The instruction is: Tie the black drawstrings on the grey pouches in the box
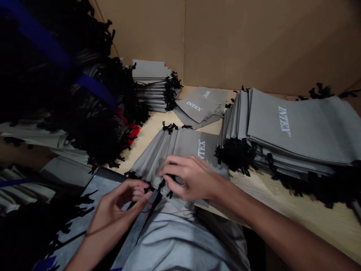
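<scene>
Head view: we log a wooden table (284, 195) bearing stacked grey INTEX drawstring pouches (296, 128). One pleated pouch (183, 150) lies at the table's near edge, black cords (162, 185) bunched. Our right hand (191, 177) curls over them; left hand (121, 210) half-closed just beside, grip unclear.

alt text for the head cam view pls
A left hand and right hand are at the black drawstring cords of a gray INTEX drawstring bag lying on a wooden table. Stacks of matching bags lie around them, before a cardboard wall.
</scene>
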The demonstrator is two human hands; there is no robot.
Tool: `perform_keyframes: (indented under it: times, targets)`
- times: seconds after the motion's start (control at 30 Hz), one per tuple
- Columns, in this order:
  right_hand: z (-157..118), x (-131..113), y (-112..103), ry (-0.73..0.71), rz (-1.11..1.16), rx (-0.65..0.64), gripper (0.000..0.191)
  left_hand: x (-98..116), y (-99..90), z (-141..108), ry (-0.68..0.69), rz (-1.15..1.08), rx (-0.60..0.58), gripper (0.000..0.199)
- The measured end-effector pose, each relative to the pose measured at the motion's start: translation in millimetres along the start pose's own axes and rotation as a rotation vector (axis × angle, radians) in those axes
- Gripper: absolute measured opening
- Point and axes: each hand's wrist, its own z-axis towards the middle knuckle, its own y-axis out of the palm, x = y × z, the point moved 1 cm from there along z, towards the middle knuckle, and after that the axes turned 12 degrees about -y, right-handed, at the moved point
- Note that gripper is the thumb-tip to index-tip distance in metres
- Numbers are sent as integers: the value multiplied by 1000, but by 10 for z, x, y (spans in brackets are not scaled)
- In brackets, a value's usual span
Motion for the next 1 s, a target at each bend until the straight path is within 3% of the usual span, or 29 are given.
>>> perform_keyframes:
  times: [0.13,0.37,0.5,0.63,0.83,1.0]
  targets:
    - [-7,-39,-13,9,-11,-14,23,-10,42,-124,368,377,185,24]
    - [106,-137,77,-32,-100,-119,37,54,-12,-86,607,453,199,31]
    - [237,-82,145,-73,-101,-219,27,98,10,-31,610,413,231,24]
    - [323,-9,166,-136,-85,-238,18,97,17,33,597,393,274,16]
    - [368,77,220,-165,-107,-145,11,6,10,74,622,399,321,16]
    - [343,103,298,-185,-91,-112,12,18,-17,99,583,354,290,15]
